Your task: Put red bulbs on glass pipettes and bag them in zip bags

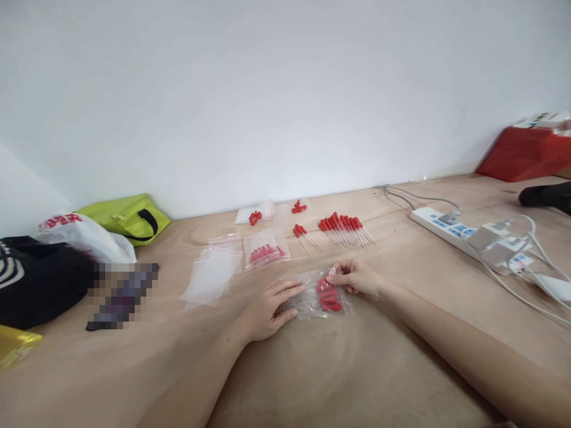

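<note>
A clear zip bag point(306, 304) lies on the table in front of me, holding several glass droppers whose red rubber bulbs point(329, 300) are gathered at its right end. Stretched across the bag's left end is my left hand point(270, 309), fingers laid on the plastic and thumb apart. My right hand point(354, 278) pinches the upper right edge of the bag between thumb and fingers. Just beyond lie two loose droppers point(300, 233) and a fanned row of droppers point(342, 227). Another filled bag point(267, 251) rests beside a spread of flat zip bags point(214, 267).
Small piles of red bulbs point(255, 218) lie near the wall. A power strip point(446, 229) with plugs and trailing cables is at right, with a red bag point(521, 154) behind. A yellow-green pouch point(129, 217), a white plastic bag point(89, 238) and a black bag point(40, 282) occupy the left.
</note>
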Motion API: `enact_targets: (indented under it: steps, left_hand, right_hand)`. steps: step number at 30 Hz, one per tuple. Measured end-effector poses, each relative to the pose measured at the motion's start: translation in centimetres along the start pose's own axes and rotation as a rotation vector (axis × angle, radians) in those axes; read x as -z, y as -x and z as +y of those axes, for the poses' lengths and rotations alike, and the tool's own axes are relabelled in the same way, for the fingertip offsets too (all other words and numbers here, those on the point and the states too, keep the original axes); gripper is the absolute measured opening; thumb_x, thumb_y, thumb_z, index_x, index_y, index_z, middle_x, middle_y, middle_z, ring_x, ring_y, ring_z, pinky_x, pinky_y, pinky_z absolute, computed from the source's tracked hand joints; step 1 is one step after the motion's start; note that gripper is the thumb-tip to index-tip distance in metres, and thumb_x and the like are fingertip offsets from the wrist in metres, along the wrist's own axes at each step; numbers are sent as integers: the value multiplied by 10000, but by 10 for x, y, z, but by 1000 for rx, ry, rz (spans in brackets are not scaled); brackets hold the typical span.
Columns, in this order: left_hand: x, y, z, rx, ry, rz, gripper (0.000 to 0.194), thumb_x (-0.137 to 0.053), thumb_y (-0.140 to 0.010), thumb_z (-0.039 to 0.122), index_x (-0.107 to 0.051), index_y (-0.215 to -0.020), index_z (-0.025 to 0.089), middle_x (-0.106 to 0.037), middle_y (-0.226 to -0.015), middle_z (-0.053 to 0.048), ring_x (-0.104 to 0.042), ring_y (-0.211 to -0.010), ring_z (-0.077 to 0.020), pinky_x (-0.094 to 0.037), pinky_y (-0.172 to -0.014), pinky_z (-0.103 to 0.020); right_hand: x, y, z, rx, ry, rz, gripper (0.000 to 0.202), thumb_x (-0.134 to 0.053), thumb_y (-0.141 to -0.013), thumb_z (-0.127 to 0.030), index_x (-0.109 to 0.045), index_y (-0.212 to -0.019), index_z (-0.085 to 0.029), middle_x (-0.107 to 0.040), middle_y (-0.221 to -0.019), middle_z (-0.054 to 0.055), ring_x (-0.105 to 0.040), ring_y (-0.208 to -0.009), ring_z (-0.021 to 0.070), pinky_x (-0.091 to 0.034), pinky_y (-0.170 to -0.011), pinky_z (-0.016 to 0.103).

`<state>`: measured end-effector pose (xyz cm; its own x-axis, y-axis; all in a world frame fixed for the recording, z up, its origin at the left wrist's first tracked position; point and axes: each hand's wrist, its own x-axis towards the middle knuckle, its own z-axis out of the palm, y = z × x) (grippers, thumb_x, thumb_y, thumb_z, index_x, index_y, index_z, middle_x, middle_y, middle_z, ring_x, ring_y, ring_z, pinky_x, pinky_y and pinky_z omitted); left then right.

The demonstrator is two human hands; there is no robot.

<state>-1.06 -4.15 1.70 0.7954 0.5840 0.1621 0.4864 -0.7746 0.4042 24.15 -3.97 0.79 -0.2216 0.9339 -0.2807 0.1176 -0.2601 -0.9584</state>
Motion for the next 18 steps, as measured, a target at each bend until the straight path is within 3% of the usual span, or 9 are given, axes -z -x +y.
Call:
enact_targets:
  steps: [4, 7, 9, 11, 14, 16, 18]
  left_hand:
    - [-1, 0, -8, 58, -74, 268, 300, -461, -840, 314, -540, -1119, 238, -547, -1163, -47, -451, -1125, -187, -364, -969, -370]
    - [8, 5, -24, 279, -249, 514, 258, -444, -833, 325, -595, -1010, 213, -585, -1057, -65, -511, -1022, -202, -390, -920, -374]
    - [19, 12, -37, 490, -406, 576, 289, -435, -818, 322, -595, -1017, 186, -578, -1049, -95, -508, -1014, -236, -389, -904, -392]
    - [30, 22, -50, 691, -551, 510, 353, -419, -809, 303, -569, -1077, 129, -535, -1125, -145, -460, -1083, -274, -359, -924, -400]
    - [42, 32, -62, 948, -655, 315, 462, -380, -825, 353, -492, -1169, 65, -483, -1190, -194, -396, -1151, -319, -336, -927, -414]
    - [45, 34, -62, 1041, -662, 168, 490, -332, -844, 397, -476, -1169, 61, -498, -1158, -199, -423, -1118, -334, -365, -876, -421]
    - [45, 33, -57, 1079, -666, 57, 453, -294, -861, 381, -502, -1118, 71, -530, -1097, -188, -477, -1049, -326, -393, -823, -405]
  right_hand:
    - [10, -1, 4, 42, 3, -52, 427, -651, -586, -546, -448, -604, -171, -445, -396, -80, -355, -322, 33, -240, -326, 166]
    - [15, -2, 6, 70, -10, -115, 452, -578, -628, -611, -421, -636, -188, -427, -364, -85, -338, -293, 48, -225, -308, 171]
    - [18, -4, 4, 126, -80, -119, 441, -582, -637, -600, -422, -660, -190, -431, -387, -89, -339, -304, 49, -238, -316, 174]
    - [21, -8, -1, 195, -184, -100, 419, -615, -635, -561, -425, -665, -189, -450, -442, -85, -372, -350, 48, -281, -352, 176]
    - [20, -19, -14, 282, -336, -25, 406, -668, -606, -508, -421, -651, -189, -470, -506, -76, -412, -417, 50, -332, -412, 180]
    - [12, -33, -25, 321, -407, 60, 394, -671, -607, -495, -422, -659, -194, -469, -511, -75, -410, -419, 53, -329, -406, 180]
    - [-4, -52, -35, 310, -426, 148, 328, -604, -688, -476, -426, -693, -201, -483, -524, -61, -426, -418, 67, -334, -392, 187]
